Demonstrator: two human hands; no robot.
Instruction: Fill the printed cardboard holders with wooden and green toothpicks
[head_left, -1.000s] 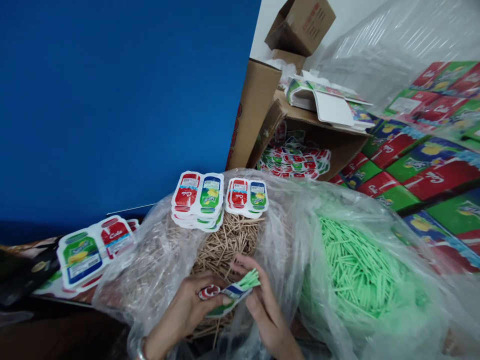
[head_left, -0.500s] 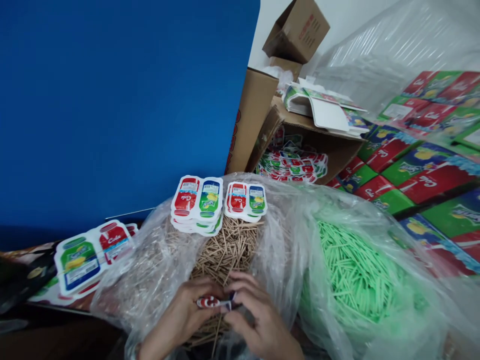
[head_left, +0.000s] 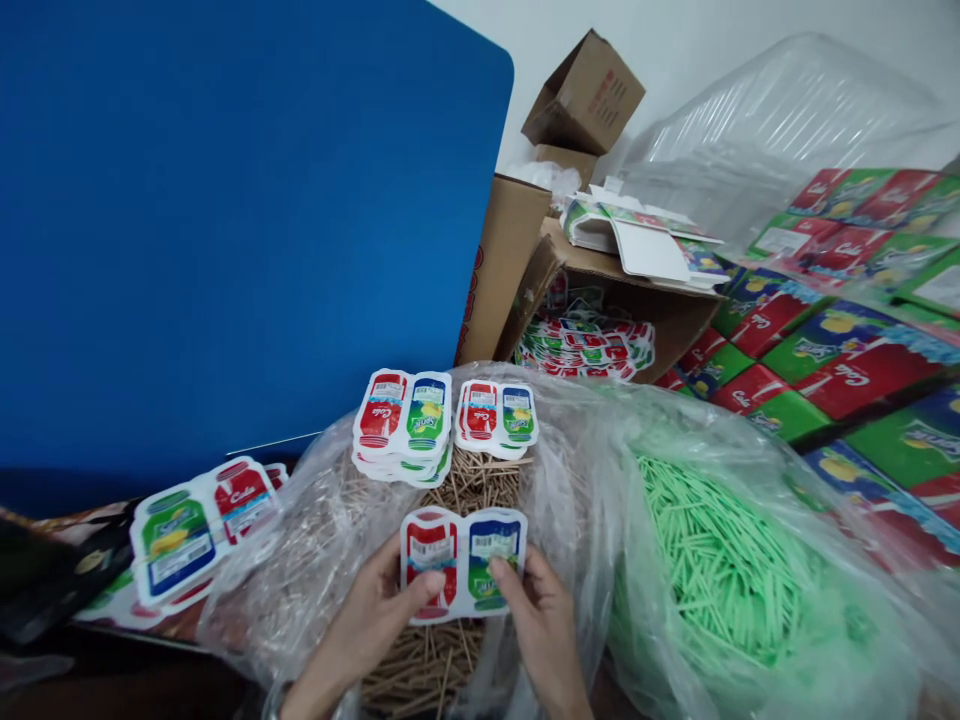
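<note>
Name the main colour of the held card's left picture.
Mostly red; the card shows best in the head view.

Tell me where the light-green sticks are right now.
In the head view, the light-green sticks lie in a clear plastic bag at lower right, to the right of the right hand and below the Cola-and-Sprite boxes.
</note>
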